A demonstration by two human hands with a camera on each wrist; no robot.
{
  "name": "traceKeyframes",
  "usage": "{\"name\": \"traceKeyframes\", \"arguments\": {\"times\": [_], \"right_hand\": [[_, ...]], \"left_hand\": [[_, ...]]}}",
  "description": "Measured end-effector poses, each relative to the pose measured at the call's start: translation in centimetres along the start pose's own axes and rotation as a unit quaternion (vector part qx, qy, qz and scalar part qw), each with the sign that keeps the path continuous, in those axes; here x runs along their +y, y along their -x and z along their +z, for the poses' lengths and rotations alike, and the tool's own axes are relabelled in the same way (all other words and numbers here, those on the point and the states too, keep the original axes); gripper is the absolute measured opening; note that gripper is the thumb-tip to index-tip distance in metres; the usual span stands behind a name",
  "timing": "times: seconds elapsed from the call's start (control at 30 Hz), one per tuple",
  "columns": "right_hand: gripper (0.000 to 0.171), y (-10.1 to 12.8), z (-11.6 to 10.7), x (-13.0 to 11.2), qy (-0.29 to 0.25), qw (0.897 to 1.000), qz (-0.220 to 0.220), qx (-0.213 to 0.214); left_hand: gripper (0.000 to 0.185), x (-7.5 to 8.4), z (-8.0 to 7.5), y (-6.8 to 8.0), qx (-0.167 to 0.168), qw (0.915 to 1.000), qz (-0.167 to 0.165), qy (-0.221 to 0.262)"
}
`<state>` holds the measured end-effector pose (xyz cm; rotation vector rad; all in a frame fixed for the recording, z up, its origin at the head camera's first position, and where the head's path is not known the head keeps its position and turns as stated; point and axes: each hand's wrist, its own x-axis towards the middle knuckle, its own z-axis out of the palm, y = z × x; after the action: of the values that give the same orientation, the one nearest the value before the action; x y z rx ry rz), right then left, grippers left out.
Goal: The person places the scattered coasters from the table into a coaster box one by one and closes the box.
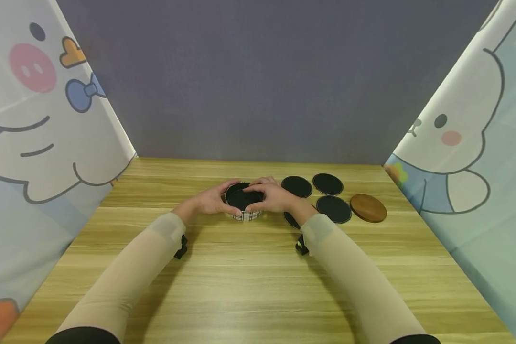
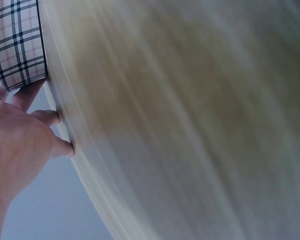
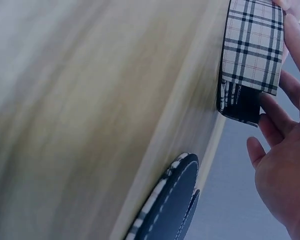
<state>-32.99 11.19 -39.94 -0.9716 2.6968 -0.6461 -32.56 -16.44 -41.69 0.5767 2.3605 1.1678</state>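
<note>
A round coaster holder (image 1: 247,216) with a plaid outer wall and black inside stands on the table between both hands. My left hand (image 1: 210,199) grips its left side, thumb at the front and fingers behind. On the opposite side, my right hand (image 1: 274,197) holds it with the thumb at the front wall and a finger over the rim. The right wrist view shows a gap in the wall of the holder (image 3: 252,45), black inside, near the right fingertips. Just right of it lie several black round coasters (image 1: 333,209), one partly covered by the right wrist.
A brown wooden disc (image 1: 368,208) lies right of the coasters. Behind the wood-grain table (image 1: 241,282) rises a grey panel (image 1: 258,86). Cartoon-printed cloths (image 1: 464,143) hang along both sides. In the right wrist view, a coaster (image 3: 172,200) shows a stitched edge.
</note>
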Motion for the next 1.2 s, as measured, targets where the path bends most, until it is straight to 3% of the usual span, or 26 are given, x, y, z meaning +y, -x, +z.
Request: {"name": "traceKeyframes", "arguments": {"times": [0.2,0.43,0.8,1.2], "right_hand": [[0.062,1.5,-0.6,0.8,-0.039,0.999,-0.003,0.020],[0.053,5.5,-2.6,3.3,-0.097,0.994,-0.018,0.042],[0.046,10.8,-4.5,7.5,-0.056,0.996,0.067,0.005],[0.048,12.4,-4.3,8.9,-0.035,0.996,0.073,-0.029]], "left_hand": [[0.119,-0.1,0.0,0.0,0.002,1.0000,-0.002,-0.004],[0.119,-0.1,0.1,-0.1,0.010,0.9999,0.004,0.011],[0.119,0.3,0.2,0.3,0.013,0.9998,0.005,0.016],[0.117,0.3,0.2,0.2,0.014,0.9997,0.013,0.012]]}}
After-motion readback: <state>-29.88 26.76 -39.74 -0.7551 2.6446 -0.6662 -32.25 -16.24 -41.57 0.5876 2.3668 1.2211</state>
